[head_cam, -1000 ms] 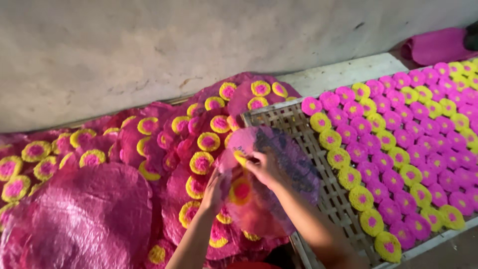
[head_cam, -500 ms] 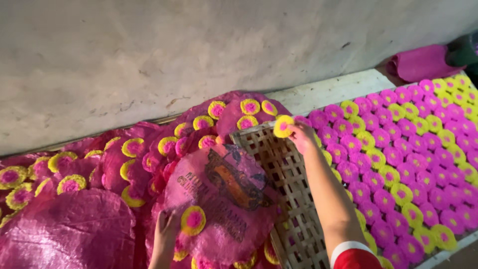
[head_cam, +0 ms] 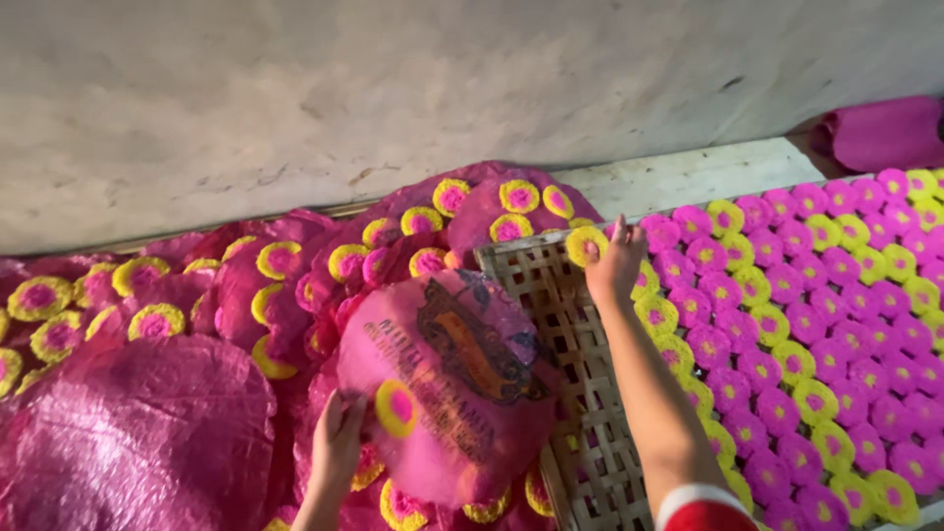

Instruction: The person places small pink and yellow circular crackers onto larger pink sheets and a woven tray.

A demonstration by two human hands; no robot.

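Observation:
My right hand (head_cam: pixel 617 267) reaches to the far corner of the woven bamboo tray (head_cam: pixel 560 324) and presses a yellow-and-pink flower-shaped disc (head_cam: pixel 586 245) down there, beside the rows of pink and yellow discs (head_cam: pixel 787 324) that cover the tray. My left hand (head_cam: pixel 337 444) holds the near edge of a round pink woven-plastic sheet (head_cam: pixel 454 388) with a dark print on it. One yellow-and-pink disc (head_cam: pixel 395 409) lies on that sheet just by my fingers.
More round pink sheets carrying yellow-and-pink discs (head_cam: pixel 285 285) overlap to the left, with a bare pink sheet (head_cam: pixel 128 442) at the near left. A grey wall (head_cam: pixel 393 88) rises behind. A pink roll (head_cam: pixel 880 133) lies at the far right.
My right hand has lifted a disc off the printed pink sheet and carried it right and away to the tray's far corner. My left hand has slid down to the sheet's near edge.

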